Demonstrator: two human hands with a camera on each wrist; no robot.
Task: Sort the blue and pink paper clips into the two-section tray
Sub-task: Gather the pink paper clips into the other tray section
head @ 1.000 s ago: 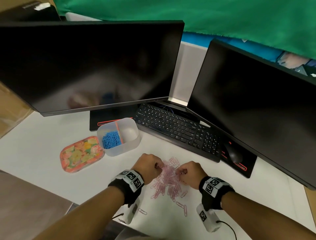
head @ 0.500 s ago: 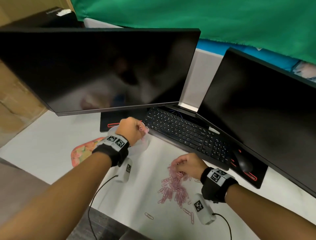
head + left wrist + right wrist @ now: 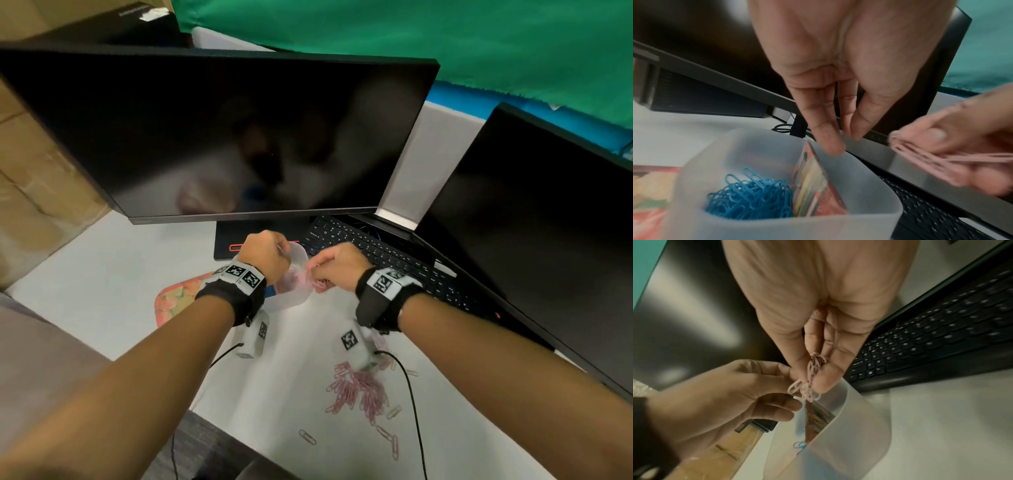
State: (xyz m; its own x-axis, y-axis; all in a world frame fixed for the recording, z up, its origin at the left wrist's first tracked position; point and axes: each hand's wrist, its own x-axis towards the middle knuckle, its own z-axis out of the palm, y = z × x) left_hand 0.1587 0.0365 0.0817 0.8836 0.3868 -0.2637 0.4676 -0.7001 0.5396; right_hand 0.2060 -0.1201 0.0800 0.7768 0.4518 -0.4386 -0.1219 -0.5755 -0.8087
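Note:
The translucent two-section tray stands in front of the left monitor. Its left section holds a heap of blue clips, with a colourful divider beside them. My left hand hovers over the tray's far rim, fingers hanging straight and holding nothing. My right hand pinches a bunch of pink clips just above the tray's right section. A blurred pink patch shows inside that section. A pile of pink clips lies on the desk under my right forearm.
A flowered lid lies left of the tray. A black keyboard runs behind and to the right. Two dark monitors stand at the back. Loose pink clips lie near the desk's front edge.
My left hand went from the pink pile to the tray and now hangs there holding nothing. My right hand lifted a bunch of pink clips from the pile up to the tray.

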